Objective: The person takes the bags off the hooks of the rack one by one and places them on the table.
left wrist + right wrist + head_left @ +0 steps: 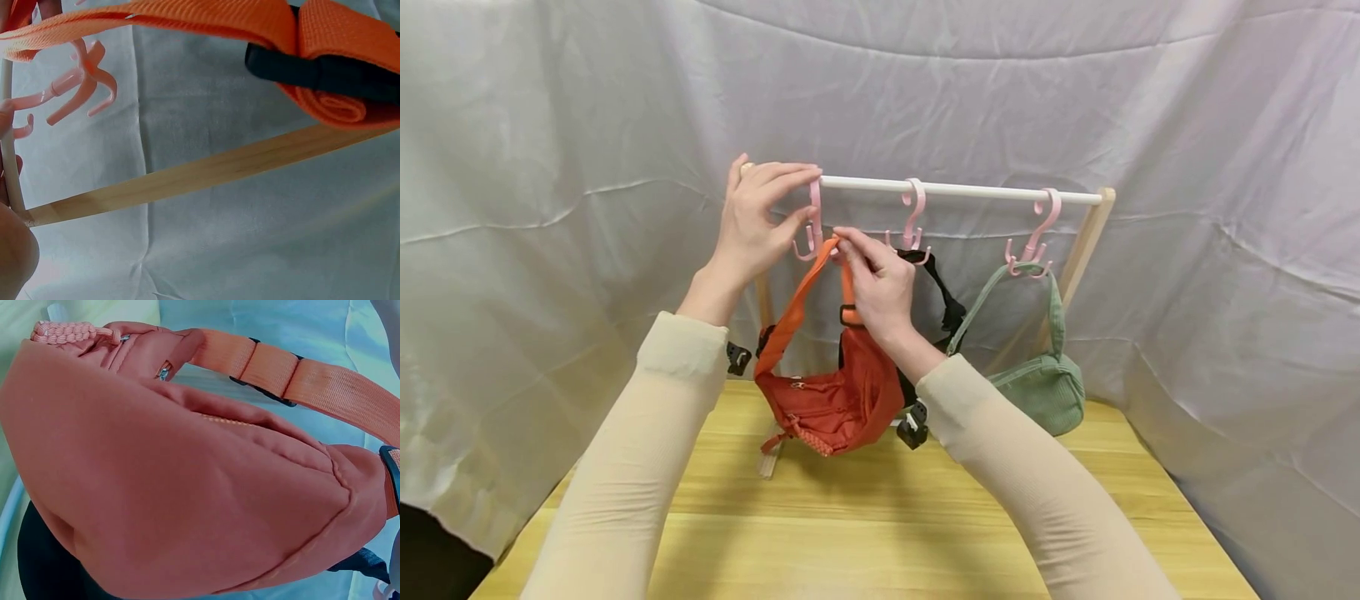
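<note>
A red waist bag point(842, 412) hangs by its orange strap point(793, 308) from my right hand point(882, 287), which pinches the top of the strap loop. This loop is right beside the prongs of the leftmost pink hook point(815, 200); contact between them is unclear. My left hand point(758, 212) is at the rod's left end, thumb and forefinger pinching that hook's stem. In the left wrist view the strap point(206, 22) passes close to the hook's prongs point(87, 75). The bag's body point(187, 481) fills most of the right wrist view, with the right hand's fingers out of sight there.
A white rod point(985, 191) on wooden legs point(1086, 250) carries the hooks. From the middle pink hook point(913, 208) hangs a black strap point(943, 287). A green bag point(1048, 396) hangs on the right hook point(1047, 221). Below is a wooden table point(850, 533), with grey cloth point(880, 100) behind.
</note>
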Demonstrator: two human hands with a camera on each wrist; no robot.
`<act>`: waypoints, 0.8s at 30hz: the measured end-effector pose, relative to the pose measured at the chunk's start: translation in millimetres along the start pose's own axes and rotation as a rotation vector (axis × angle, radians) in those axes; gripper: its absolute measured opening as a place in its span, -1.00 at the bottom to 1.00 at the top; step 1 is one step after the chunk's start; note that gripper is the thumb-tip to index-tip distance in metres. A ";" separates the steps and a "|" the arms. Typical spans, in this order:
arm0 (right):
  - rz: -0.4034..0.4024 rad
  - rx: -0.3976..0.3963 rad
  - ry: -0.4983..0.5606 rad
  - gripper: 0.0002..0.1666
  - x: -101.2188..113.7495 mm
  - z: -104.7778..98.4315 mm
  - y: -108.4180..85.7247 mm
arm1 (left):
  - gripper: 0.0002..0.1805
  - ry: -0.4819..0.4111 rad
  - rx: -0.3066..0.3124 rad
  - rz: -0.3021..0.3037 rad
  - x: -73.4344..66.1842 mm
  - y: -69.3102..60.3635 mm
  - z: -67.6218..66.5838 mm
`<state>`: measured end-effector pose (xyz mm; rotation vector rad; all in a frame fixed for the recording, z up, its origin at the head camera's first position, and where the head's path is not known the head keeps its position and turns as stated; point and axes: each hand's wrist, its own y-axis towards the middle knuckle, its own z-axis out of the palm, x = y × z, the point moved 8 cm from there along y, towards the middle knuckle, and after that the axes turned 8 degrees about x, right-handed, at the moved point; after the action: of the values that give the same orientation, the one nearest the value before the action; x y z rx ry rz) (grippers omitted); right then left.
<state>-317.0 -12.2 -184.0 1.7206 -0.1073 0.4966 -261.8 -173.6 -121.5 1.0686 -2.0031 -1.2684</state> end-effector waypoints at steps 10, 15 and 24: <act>0.023 0.000 0.065 -0.75 -1.9 -1.5 -7.6 | -0.58 0.013 -0.002 0.005 -1.3 -0.1 -1.2; 0.028 0.017 0.061 -0.75 -3.3 -1.0 -9.7 | -0.57 0.006 -0.008 -0.004 0.5 0.0 -0.7; 0.087 0.010 0.068 -0.76 -11.9 -1.2 -20.2 | -0.58 0.024 0.002 0.014 -1.3 -0.5 -0.5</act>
<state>-321.2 -9.1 -206.8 1.7126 -0.1313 0.6199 -260.5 -172.9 -121.7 1.0643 -1.9909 -1.2408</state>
